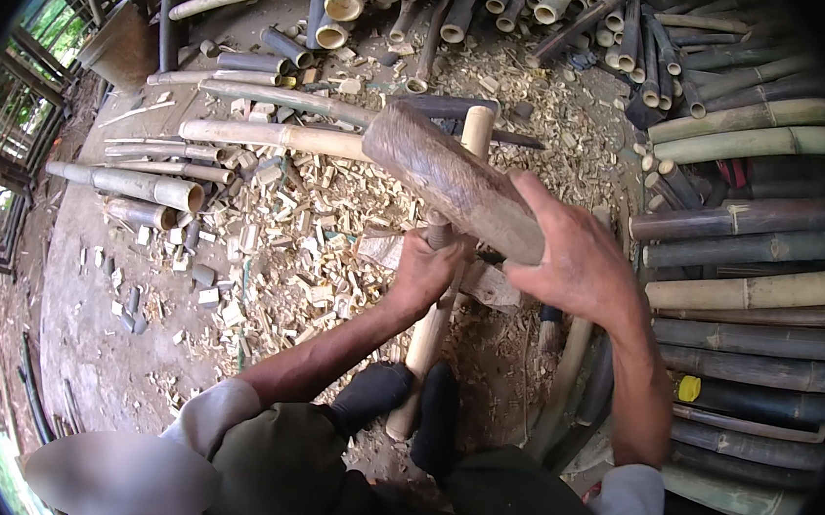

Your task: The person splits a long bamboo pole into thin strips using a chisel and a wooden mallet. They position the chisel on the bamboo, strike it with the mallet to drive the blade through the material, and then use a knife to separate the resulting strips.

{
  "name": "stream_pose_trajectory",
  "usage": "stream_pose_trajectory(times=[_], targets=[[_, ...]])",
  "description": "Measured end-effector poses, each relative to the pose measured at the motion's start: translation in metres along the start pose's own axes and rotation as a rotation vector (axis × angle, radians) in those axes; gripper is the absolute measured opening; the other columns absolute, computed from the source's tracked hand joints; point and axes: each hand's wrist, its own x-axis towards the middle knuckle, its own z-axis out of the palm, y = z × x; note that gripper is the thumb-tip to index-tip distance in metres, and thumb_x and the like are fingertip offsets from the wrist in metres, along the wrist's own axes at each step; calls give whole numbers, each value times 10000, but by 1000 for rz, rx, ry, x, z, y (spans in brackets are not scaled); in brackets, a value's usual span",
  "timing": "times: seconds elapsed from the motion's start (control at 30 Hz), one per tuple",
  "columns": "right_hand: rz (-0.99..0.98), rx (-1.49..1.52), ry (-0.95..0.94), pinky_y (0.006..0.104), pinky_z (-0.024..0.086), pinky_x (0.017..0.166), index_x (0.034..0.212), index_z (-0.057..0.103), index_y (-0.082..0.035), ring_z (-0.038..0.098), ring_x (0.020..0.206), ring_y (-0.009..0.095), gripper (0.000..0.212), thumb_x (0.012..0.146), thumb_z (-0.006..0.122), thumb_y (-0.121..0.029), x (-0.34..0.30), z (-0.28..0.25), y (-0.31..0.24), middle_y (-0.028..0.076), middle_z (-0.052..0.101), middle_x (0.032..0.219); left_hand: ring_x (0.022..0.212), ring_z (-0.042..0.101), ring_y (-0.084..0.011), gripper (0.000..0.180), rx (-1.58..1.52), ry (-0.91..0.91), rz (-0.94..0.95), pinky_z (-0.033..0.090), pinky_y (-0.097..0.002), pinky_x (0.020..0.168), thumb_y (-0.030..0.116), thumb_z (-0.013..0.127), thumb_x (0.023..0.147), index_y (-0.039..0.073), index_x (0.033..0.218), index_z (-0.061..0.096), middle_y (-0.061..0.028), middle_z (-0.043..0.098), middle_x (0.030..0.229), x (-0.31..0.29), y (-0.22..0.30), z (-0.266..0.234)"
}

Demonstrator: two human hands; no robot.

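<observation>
My right hand (580, 253) grips one end of a thick, rough brown wooden block (449, 172), its thumb along the upper side. The block is held up and slants toward the upper left. Below it my left hand (426, 270) is closed around a short brown tool handle (440, 231); its lower part is hidden by the fist. A pale bamboo pole (428, 342) passes beneath my hands and between my dark-shod feet (438, 417). Under the pole, partly covered by it, lies a rough wooden piece (490, 286).
Wood chips (286, 246) litter the ground. Cut bamboo lengths (156, 188) lie at the left, and longer poles (749, 218) are stacked along the right. More bamboo tubes (347, 2) fill the far side. A brush-like tool (549, 330) stands right of the pole.
</observation>
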Motion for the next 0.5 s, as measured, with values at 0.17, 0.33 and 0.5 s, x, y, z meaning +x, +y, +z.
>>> stream_pose_trajectory(times=[0.17,0.33,0.5], targets=[[-124,186,232,414,495,1030,1491,414,18,660,1195,358,859,721,757,-150,-19,16,32,278,642,1279,720,608,-157,122,388,-433,334,505,-348,659,69,695,878,23,784,633,-39,630,764,-45,-8,-30],[-117,309,318,394,450,1085,1486,407,46,611,1258,313,876,723,796,-138,-37,27,42,246,610,1350,578,397,-134,283,-435,85,-124,361,-313,569,293,617,960,73,791,561,30,400,629,-6,-12,-80],[-124,338,282,392,455,1078,1476,412,65,619,1244,317,869,727,799,-142,-33,39,47,249,620,1329,528,356,-95,245,-601,91,-283,306,-281,504,169,625,947,108,750,493,39,380,606,-13,-21,-91]])
